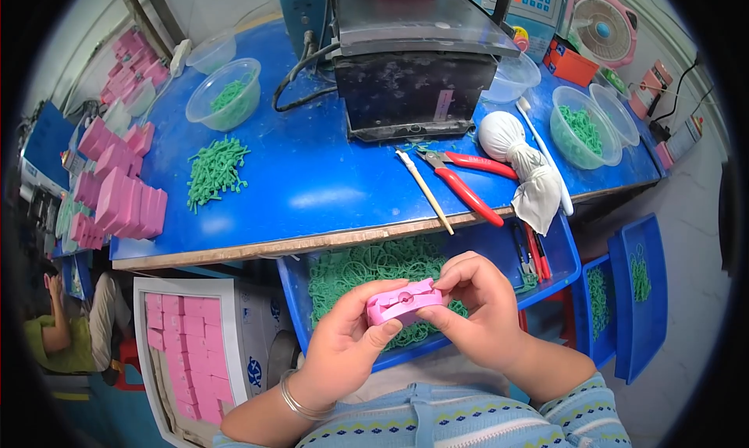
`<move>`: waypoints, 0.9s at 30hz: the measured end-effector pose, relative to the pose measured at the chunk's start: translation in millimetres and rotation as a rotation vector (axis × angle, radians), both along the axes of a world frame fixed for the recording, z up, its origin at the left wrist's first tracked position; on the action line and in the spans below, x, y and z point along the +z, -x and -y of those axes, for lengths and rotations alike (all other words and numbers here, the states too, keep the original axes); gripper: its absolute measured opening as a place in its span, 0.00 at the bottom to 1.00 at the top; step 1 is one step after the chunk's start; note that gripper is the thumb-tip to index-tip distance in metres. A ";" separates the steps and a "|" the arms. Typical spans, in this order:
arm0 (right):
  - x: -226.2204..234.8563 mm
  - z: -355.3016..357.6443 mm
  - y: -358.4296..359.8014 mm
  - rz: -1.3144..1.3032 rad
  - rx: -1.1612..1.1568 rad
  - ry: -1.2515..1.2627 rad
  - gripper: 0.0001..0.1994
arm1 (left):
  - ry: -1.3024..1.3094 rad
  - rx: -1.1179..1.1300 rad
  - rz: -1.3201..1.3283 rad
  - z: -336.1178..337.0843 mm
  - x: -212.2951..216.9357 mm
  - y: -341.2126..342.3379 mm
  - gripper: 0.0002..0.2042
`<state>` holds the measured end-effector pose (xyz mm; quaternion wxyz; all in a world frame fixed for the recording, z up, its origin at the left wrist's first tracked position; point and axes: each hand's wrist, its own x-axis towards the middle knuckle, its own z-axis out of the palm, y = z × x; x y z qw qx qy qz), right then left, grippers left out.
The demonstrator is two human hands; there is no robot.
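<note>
- Location: a pink block (399, 307) is held up above a blue tray (499, 242) of green pieces (367, 265), in front of the worktop (304, 202).
- Hands: the left hand (349, 327) closes round the block's nine o'clock end, thumb on the near side; the right hand (482, 314) pinches the three o'clock end between thumb and bent fingers. Both are narrow on the block.
- Form: a round opening shows mid-face, with an uneven seam or groove running across. Whether the block is one part or two cannot be told.
- Weight: judged light, being small enough for fingertip holding.
- Stiffness: judged firm but slightly yielding, like rubber; material unconfirmed.
- Surface: looks smooth and matt; slipping is judged a minor risk with dry fingers.
- Fragility: breakage judged unlikely; the edges round the opening look the weakest part.
- Recommended hold: the solid ends at nine and three o'clock, thumbs nearest the body, opening uncovered.
- Surroundings: similar stacked blocks (129, 202) stand toward ten o'clock on the worktop; red-handled pliers (468, 194) lie toward one o'clock.
</note>
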<state>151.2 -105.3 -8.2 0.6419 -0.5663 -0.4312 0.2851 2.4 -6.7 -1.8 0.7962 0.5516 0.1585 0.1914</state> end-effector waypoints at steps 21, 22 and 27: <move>-9.9 2.6 -6.0 0.112 0.089 -0.060 0.18 | -0.094 -0.089 0.056 -5.6 -4.3 9.7 0.20; -9.9 2.9 -5.7 0.113 0.089 -0.061 0.18 | -0.122 -0.071 0.046 -5.3 -3.4 9.4 0.20; -10.5 2.1 -1.0 -0.091 0.112 -0.098 0.19 | -0.351 -0.017 0.058 -9.5 -0.6 6.7 0.19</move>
